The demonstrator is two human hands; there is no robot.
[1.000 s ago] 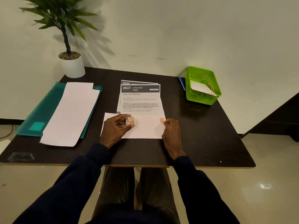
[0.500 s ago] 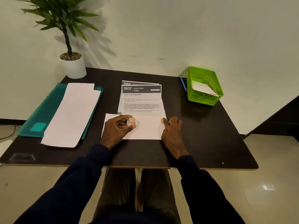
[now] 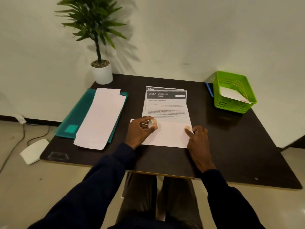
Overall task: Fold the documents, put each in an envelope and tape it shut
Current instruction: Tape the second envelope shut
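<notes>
There is one view only, from a wide-angle camera worn on the person's head, looking forward and steeply down over the table (image 3: 231,146). It sits close above the near edge, so the sleeves and lap fill the bottom while both hands lie near mid-frame. The far edge, the wall (image 3: 198,30) and the plant (image 3: 97,27) take the top, and straight lines bow towards the borders.
</notes>
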